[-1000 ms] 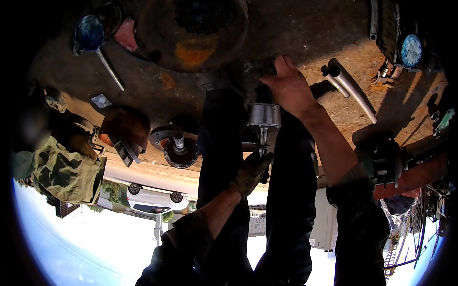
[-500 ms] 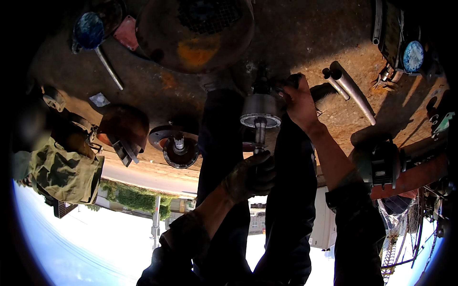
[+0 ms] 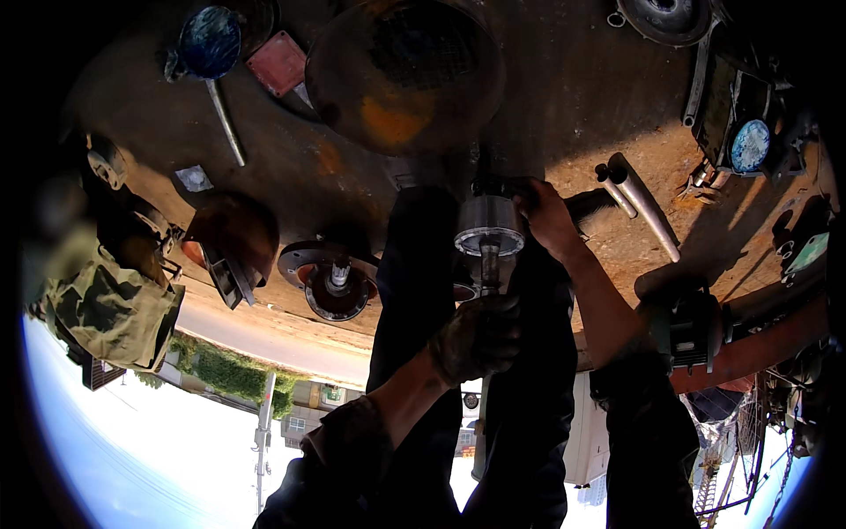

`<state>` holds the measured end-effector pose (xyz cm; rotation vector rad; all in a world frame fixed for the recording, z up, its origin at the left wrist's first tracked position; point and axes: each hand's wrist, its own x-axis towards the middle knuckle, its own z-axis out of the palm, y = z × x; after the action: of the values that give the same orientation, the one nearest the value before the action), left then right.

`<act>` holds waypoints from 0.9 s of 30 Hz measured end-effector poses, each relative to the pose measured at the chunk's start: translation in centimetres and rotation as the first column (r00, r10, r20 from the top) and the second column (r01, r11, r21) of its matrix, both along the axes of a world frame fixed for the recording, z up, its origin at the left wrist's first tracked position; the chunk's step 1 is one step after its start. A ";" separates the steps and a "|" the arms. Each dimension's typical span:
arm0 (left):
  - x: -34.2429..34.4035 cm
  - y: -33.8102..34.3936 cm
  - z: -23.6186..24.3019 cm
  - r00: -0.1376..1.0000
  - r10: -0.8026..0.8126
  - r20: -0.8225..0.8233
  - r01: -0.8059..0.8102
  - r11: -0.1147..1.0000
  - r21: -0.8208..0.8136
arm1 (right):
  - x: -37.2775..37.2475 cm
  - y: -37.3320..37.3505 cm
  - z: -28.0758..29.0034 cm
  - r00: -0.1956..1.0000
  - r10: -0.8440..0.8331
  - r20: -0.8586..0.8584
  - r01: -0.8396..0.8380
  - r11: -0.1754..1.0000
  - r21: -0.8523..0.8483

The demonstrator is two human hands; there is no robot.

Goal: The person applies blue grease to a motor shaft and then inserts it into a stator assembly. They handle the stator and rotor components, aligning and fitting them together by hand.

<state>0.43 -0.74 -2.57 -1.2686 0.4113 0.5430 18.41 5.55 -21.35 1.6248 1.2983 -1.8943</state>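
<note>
Two hands, both mine, work on one metal cylinder (image 3: pixel 490 226) with a shaft running out of its lower end. My left hand (image 3: pixel 476 339), in a worn, dirty glove, is closed around the shaft (image 3: pixel 489 269) just below the cylinder's round silvery face. My right hand (image 3: pixel 548 216), bare, is wrapped around the cylinder's upper side, fingers curled over its top edge where the light falls away; I cannot tell how the thumb sits. The cylinder stands upright between the two hands, in the middle of the view, in front of my dark trouser legs (image 3: pixel 414 291).

Around it lies one stretch of rusty brown ground (image 3: pixel 564 97) scattered with parts. I count one large rusted round dish (image 3: pixel 405 75) above the cylinder, one flanged hub with a short stub at its centre (image 3: pixel 337 280) to the left, and one rounded rusty piece (image 3: pixel 233 227) beside that hub. Two grey pipes (image 3: pixel 639 198) lie side by side to the right, close to my right hand but apart from it. One blue round pan with a long thin handle (image 3: pixel 210 44) sits at the upper left, with one reddish square plate (image 3: pixel 278 63) just beside it. One green cloth bundle (image 3: pixel 110 309) rests at the far left. One dark wristband (image 3: pixel 692 322) circles my right forearm.
</note>
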 end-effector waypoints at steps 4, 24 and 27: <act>-0.3 -0.6 0.5 1.000 0.001 -0.022 -0.001 1.000 0.006 | 2.2 0.6 2.6 0.983 -0.122 0.138 0.098 0.981 0.168; -18.6 -2.6 24.5 0.792 -0.008 -0.610 0.186 0.956 0.228 | 12.9 7.7 33.9 0.900 -0.261 0.350 0.176 0.950 0.257; -23.5 -4.8 29.1 0.573 -0.018 -0.820 0.432 0.856 0.283 | 12.1 6.5 38.2 0.927 -0.108 0.358 -0.006 0.953 0.302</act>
<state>-23.05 -5.54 26.57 -0.4110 1.1297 0.9147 30.52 12.02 16.81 2.0636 1.4313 -1.3646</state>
